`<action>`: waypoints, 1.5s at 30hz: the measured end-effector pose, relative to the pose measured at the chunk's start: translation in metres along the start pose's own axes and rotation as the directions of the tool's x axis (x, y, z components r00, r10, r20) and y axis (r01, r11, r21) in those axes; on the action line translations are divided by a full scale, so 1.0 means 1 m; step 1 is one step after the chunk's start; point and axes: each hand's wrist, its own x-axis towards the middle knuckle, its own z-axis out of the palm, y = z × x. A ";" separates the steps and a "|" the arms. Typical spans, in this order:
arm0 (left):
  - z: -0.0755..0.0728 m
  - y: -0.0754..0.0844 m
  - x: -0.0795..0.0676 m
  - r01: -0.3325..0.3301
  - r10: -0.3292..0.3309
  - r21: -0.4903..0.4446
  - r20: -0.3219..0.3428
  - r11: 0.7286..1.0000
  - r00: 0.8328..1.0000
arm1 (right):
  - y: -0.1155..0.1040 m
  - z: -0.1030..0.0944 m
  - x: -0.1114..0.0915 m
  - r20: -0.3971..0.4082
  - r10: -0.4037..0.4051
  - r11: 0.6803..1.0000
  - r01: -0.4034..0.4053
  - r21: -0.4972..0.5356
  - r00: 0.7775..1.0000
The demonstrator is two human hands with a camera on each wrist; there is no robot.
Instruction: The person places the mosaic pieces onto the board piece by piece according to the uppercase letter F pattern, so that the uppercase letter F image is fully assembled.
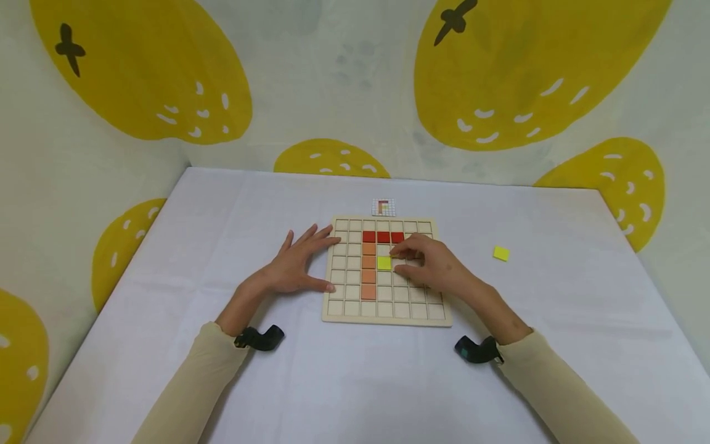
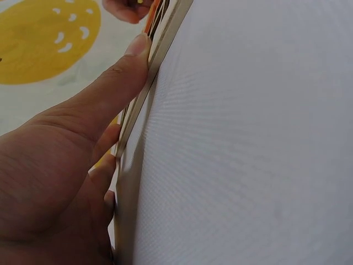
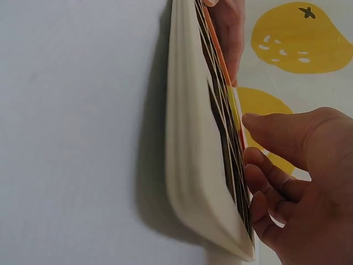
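A wooden grid board (image 1: 386,313) lies on the table. My left hand (image 1: 291,265) rests spread along its left edge, thumb on the rim and fingers farther up the side. My right hand (image 1: 429,262) is over the board's right half, thumb and index fingertips apart, right beside a yellow tile (image 1: 384,263) in a cell. In the right wrist view, the right hand (image 3: 292,171) has bent fingers near the grid and nothing shows between them. Three red tiles (image 1: 383,237) form a row, and several orange tiles (image 1: 368,276) run down below the leftmost red one.
A loose yellow tile (image 1: 501,253) lies on the table to the right. Behind the board is a small pattern card (image 1: 384,207) with a printed grid. A white cloth (image 1: 355,388) covers the table, and fruit-printed fabric (image 1: 333,80) hangs behind it.
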 end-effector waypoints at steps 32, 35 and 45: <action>0.001 0.000 -0.002 -0.004 0.004 -0.010 -0.006 1.000 1.000 | 0.044 -0.035 -0.033 -0.172 0.034 0.999 -0.040 -0.028 0.985; 0.001 0.001 -0.003 -0.003 0.002 -0.007 -0.006 1.000 1.000 | 0.048 -0.037 -0.037 -0.182 0.034 0.999 -0.041 -0.033 0.983; -0.001 0.000 -0.003 -0.013 0.013 -0.015 -0.009 1.000 1.000 | 0.059 -0.050 -0.047 -0.234 0.042 0.994 -0.065 -0.091 0.971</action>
